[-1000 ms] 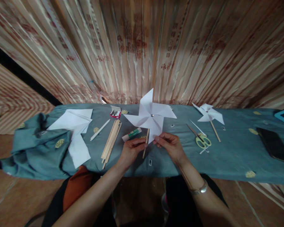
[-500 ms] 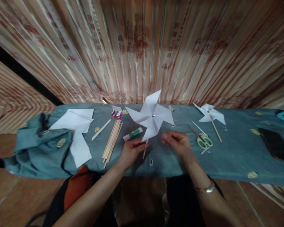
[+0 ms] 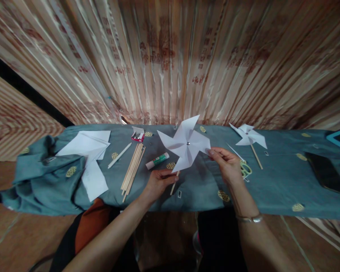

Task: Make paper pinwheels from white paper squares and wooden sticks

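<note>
A white paper pinwheel (image 3: pixel 184 141) on a wooden stick is held up over the middle of the cloth, a shiny pin at its centre. My left hand (image 3: pixel 160 184) is closed round its stick just below the blades, with the stick's lower end showing under the fingers. At the right blade, my right hand (image 3: pixel 226 161) pinches the tip between thumb and fingers. Green-handled scissors (image 3: pixel 245 169) lie partly hidden behind my right hand. Left of the pinwheel are a glue stick (image 3: pixel 157 161) and a bundle of wooden sticks (image 3: pixel 132 170).
A second pinwheel (image 3: pixel 248 135) lies at the back right, and a dark phone (image 3: pixel 325 172) farther right. Toward the left are a small open box of pins (image 3: pixel 138 135), a white pencil-like stick (image 3: pixel 119 155) and white paper sheets (image 3: pixel 95 177). A curtain (image 3: pixel 164 75) hangs behind the table.
My right hand has moved right and now pinches the right blade of the pinwheel. The pinwheel has shifted slightly right and down, its blades turned a little.
</note>
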Motion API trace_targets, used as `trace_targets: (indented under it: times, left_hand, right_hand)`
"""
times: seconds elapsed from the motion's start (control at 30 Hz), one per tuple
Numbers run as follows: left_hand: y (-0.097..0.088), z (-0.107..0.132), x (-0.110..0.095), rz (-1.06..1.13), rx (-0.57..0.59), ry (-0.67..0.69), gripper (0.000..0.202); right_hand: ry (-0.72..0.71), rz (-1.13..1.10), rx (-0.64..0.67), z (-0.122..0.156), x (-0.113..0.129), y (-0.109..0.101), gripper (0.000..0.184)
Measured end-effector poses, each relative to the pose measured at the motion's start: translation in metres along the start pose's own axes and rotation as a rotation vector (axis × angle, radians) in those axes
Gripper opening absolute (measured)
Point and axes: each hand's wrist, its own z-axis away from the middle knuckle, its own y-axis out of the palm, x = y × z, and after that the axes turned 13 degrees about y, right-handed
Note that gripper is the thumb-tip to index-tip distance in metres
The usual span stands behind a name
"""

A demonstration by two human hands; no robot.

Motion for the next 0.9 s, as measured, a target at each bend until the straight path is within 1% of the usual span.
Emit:
trace_targets:
  times: [0.23, 0.47, 0.6, 0.77, 0.9]
  left_hand:
    - [-0.002, -0.004, 0.002, -0.037, -0.051, 0.027, 0.027]
    - [-0.003, -0.008, 0.001, -0.036, -0.108, 0.053, 0.022]
    - [-0.003, -0.01, 0.001, -0.055, -0.112, 0.077, 0.023]
    - [-0.002, -0.01, 0.004, -0.028, -0.132, 0.078, 0.025]
    - [-0.002, -0.01, 0.004, -0.037, -0.12, 0.08, 0.026]
  right_hand:
    - [0.008, 0.073, 0.098, 0.008, 0.002, 0.003, 0.032]
    - [0.059, 0.073, 0.162, 0.016, 0.002, 0.012, 0.037]
    - [0.073, 0.084, 0.227, 0.021, 0.0, 0.018, 0.038]
    - [0.077, 0.123, 0.324, 0.027, -0.002, 0.026, 0.039]
    - [0.074, 0.143, 0.371, 0.033, -0.004, 0.032, 0.04]
